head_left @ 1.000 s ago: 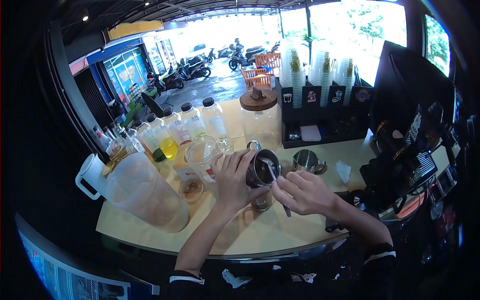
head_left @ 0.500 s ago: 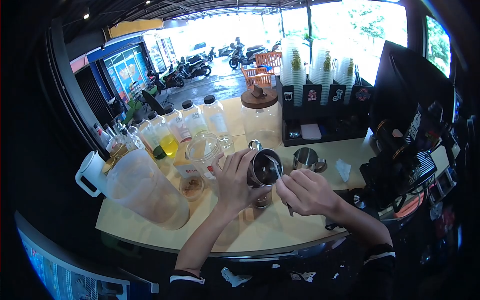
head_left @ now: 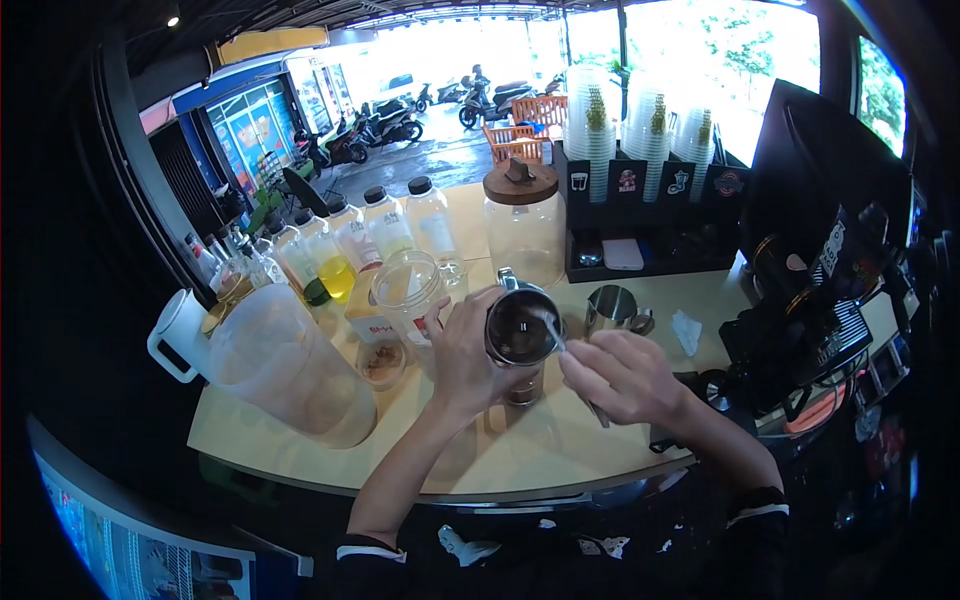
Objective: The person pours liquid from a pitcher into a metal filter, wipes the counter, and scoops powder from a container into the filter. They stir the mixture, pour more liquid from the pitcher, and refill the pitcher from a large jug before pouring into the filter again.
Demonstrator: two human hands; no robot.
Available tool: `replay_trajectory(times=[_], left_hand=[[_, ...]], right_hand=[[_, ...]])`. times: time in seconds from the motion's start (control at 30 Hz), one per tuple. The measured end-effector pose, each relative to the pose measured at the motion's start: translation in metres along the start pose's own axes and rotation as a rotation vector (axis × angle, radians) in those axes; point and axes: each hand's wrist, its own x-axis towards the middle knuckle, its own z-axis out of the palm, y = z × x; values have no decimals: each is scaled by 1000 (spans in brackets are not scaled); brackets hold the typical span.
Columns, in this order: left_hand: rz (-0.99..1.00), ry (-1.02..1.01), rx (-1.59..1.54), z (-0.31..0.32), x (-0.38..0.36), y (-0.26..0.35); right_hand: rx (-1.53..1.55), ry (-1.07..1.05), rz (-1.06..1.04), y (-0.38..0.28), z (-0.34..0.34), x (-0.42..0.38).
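Observation:
My left hand (head_left: 468, 350) is wrapped around a metal pitcher (head_left: 497, 345), whose round mouth faces me. Dark liquid (head_left: 522, 330) shows inside it. My right hand (head_left: 625, 378), fingers closed, grips a spoon (head_left: 557, 335) that slants into the pitcher's mouth; its handle end sticks out below the hand. Just under the pitcher, partly hidden by it and my left hand, stands a small glass (head_left: 523, 392) with something brown in it. A second metal pitcher (head_left: 610, 308) stands to the right, close behind my right hand. An open clear jar (head_left: 408, 285) is beside my left hand.
A large translucent jug (head_left: 290, 365) leans at the left, near a small bowl (head_left: 383, 362) with brown residue. Several black-capped bottles (head_left: 385, 222) and a wood-lidded jar (head_left: 525, 235) line the back. Stacked cups (head_left: 645, 140) fill a black rack; a black machine (head_left: 800, 320) stands right.
The pitcher's mouth has turned more toward me, showing more of the liquid. My right hand and the spoon have shifted slightly to the right.

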Motion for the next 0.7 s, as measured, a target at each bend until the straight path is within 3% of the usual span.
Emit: replay_trajectory(times=[0.1,0.2,0.57,0.63,0.7], left_hand=[[-18,-19,-40,0,1,0],[-21,-38,-75,-1,2,-3],[-5,-64,-115,-4,2,-5],[-10,-83,-136,-3,2,-7],[-15,-98,-140,-5,3,-7]], right_hand=[[-28,-19,26,1,1,0],[136,-22,-29,-1,1,3],[-76,-21,-39,4,2,3],[158,-73,3,3,3,2],[132,-50,-43,0,5,2]])
